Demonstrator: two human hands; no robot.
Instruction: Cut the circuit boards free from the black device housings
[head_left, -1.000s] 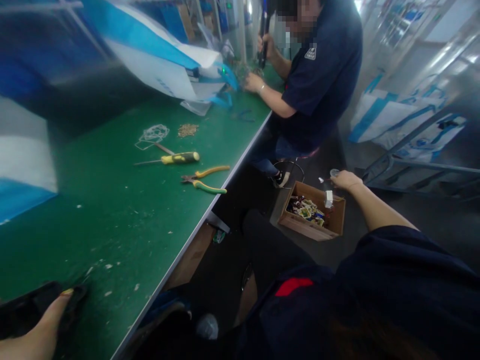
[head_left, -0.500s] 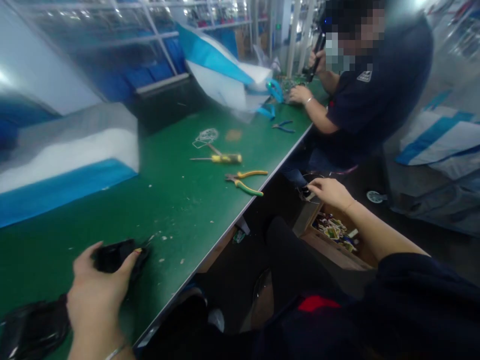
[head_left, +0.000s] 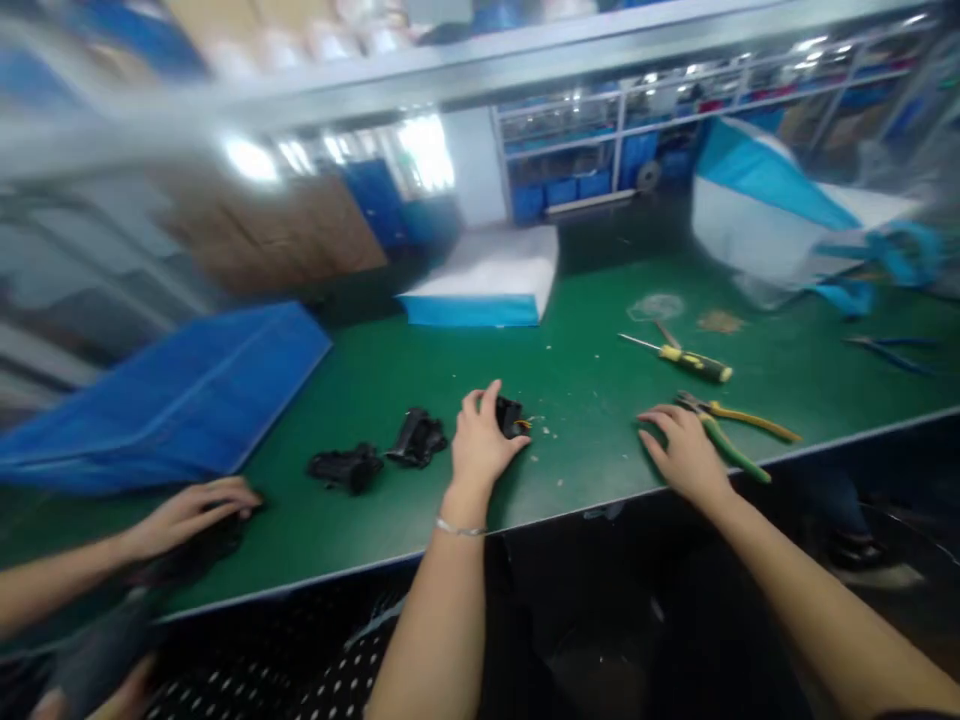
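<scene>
My left hand (head_left: 478,440) is on the green table, its fingers and thumb around a small black plastic part (head_left: 511,415) with a bit of yellowish wire on it. Much of that part is hidden behind the hand. My right hand (head_left: 686,455) is over the table near the front edge, fingers apart, holding nothing. Right beside it lie diagonal cutters (head_left: 739,425) with yellow and green handles. Two similar black plastic parts, one nearer (head_left: 416,437) and one farther left (head_left: 346,467), lie to the left of my left hand.
A screwdriver (head_left: 694,362) lies behind the cutters, and blue-handled pliers (head_left: 892,352) lie far right. White-and-blue bags (head_left: 476,308) and a blue bin (head_left: 172,390) stand behind. At left, a co-worker's hand (head_left: 202,510) rests on a dark object. The table's front edge (head_left: 570,510) runs below my hands.
My view has turned left. My right hand has moved from above the box of scraps beside the table to the tabletop by the cutters. My left hand stays around the black part.
</scene>
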